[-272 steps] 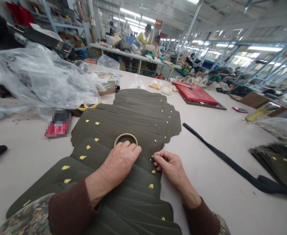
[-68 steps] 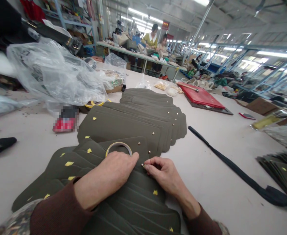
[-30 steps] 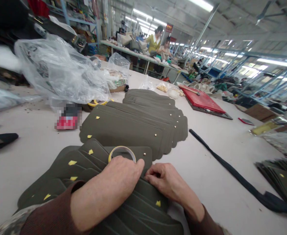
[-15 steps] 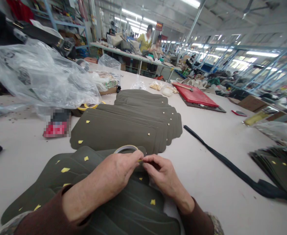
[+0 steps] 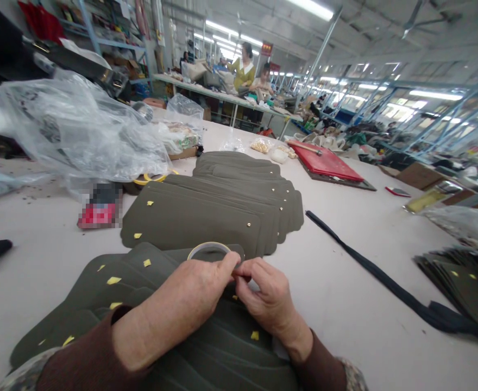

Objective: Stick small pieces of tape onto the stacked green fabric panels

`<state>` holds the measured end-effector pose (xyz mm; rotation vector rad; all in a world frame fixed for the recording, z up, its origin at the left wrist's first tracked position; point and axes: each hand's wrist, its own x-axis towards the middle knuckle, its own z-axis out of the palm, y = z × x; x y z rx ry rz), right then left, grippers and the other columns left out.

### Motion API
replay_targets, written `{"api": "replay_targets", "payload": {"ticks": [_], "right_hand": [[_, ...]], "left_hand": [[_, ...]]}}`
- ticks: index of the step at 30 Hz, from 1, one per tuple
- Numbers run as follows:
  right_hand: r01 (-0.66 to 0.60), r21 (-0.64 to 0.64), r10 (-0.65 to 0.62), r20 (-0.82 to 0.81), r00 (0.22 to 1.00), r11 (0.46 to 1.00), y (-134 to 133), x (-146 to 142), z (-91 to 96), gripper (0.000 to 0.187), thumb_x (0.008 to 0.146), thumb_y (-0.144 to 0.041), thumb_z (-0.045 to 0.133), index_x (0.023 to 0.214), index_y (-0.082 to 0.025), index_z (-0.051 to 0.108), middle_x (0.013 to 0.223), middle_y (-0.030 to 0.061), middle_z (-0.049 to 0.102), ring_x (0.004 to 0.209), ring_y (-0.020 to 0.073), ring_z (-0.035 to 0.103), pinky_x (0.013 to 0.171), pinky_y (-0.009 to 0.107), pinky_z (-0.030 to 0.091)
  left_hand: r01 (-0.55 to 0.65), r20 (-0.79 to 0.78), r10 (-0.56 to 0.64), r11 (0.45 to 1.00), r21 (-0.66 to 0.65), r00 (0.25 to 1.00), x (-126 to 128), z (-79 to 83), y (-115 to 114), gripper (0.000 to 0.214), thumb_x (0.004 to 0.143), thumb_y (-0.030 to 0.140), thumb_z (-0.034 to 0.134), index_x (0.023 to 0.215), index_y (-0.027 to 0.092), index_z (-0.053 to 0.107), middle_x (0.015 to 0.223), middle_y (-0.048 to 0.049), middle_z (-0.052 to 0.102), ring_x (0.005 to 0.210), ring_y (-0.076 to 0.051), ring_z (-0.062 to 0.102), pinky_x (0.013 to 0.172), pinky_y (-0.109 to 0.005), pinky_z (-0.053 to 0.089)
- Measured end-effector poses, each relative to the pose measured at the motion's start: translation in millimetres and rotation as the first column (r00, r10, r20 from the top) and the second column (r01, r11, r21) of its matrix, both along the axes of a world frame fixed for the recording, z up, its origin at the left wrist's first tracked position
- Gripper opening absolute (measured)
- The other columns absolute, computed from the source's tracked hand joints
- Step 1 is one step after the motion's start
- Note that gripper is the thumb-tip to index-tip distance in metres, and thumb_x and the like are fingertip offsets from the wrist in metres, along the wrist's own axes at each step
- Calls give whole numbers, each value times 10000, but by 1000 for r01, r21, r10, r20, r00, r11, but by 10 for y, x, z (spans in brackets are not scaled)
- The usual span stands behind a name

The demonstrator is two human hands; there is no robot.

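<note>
My left hand is closed around a roll of yellow masking tape, whose ring shows above the knuckles. The fingertips of my right hand are pinched together against the left fingertips, at the free end of the tape; that end is mostly hidden. Both hands are over overlapping olive-green panels dotted with small yellow tape pieces. Just beyond lies a second fanned stack of olive panels with gold studs near the right edges and tape bits at the left.
Clear plastic bags and more tape rolls are at the left. A long black strip crosses the table's right side, near another panel stack. Farther back are a red board with a hammer and a bottle. People work at a distant bench.
My hands have drawn closer, with the fingertips now meeting and the right fingers more curled. The yellow strip seen between them before is now hidden. The view has shifted slightly.
</note>
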<state>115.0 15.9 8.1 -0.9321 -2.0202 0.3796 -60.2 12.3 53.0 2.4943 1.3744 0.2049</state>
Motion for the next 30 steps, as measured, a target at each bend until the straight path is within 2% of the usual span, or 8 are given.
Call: {"api": "replay_targets", "payload": {"ticks": [4, 7, 11, 14, 17, 21, 25, 30], "right_hand": [[60, 50, -61, 11, 998, 997, -5, -39, 5, 172, 791, -79, 517, 765, -169, 661, 684, 41, 652, 607, 139, 580, 585, 255, 465], [107, -182, -125, -91, 988, 977, -1, -92, 52, 126, 761, -132, 559, 723, -164, 675, 612, 17, 634, 534, 125, 566, 519, 239, 449], [-72, -720, -290, -367, 884, 691, 54, -186, 79, 136, 724, -277, 635, 673, -151, 642, 472, -30, 580, 385, 94, 518, 392, 203, 427], [-228, -802, -390, -489, 780, 552, 95, -248, 84, 186, 651, -316, 697, 635, -145, 626, 438, -42, 569, 351, 78, 494, 367, 192, 446], [-238, -798, -404, -507, 761, 554, 96, -282, 113, 173, 639, -300, 706, 625, -141, 641, 438, -43, 571, 359, 72, 497, 368, 184, 460], [-86, -741, -380, -436, 816, 666, 111, -254, 129, 102, 648, -234, 703, 636, -139, 668, 474, -26, 607, 409, 83, 544, 404, 176, 476], [-158, -822, -542, -491, 682, 547, 214, -110, 49, 147, 594, -264, 737, 601, -153, 641, 482, -48, 573, 398, 72, 504, 376, 183, 476], [-94, -812, -351, -349, 869, 576, 287, 25, -49, 254, 678, -358, 741, 763, -121, 712, 583, 15, 658, 471, 96, 587, 466, 200, 505]], "left_hand": [[-52, 21, 53, 998, -19, 998, 0, 30, 31, 149, 897, 94, 413, 878, 210, 504, 708, 13, 650, 620, -166, 640, 480, -254, 316], [-81, 49, 80, 996, 29, 996, -20, 21, 49, 163, 891, 98, 430, 804, 207, 514, 679, 18, 621, 608, -152, 610, 504, -257, 316], [-88, 134, 69, 987, 135, 989, -55, -13, 46, 144, 889, 128, 440, 801, 211, 519, 660, 28, 580, 565, -143, 550, 517, -266, 307], [-109, 187, 75, 978, 178, 979, -73, -46, 38, 149, 891, 133, 430, 792, 207, 513, 652, 31, 563, 547, -138, 518, 518, -265, 303], [-124, 209, 77, 967, 221, 975, -71, -79, 31, 151, 891, 138, 422, 789, 204, 510, 657, 27, 563, 543, -135, 507, 516, -266, 297], [-121, 201, 70, 959, 255, 977, -35, -81, 5, 154, 875, 116, 418, 792, 202, 514, 651, 22, 565, 543, -136, 514, 509, -268, 292], [-107, 202, 64, 972, 208, 977, -16, -52, -19, 135, 913, 159, 405, 861, 204, 522, 716, 14, 605, 613, -138, 570, 539, -252, 347], [-158, -115, 169, 982, 101, 979, -69, -88, 34, 182, 879, 79, 410, 911, 177, 560, 813, -50, 638, 701, -196, 634, 567, -271, 428]]}}
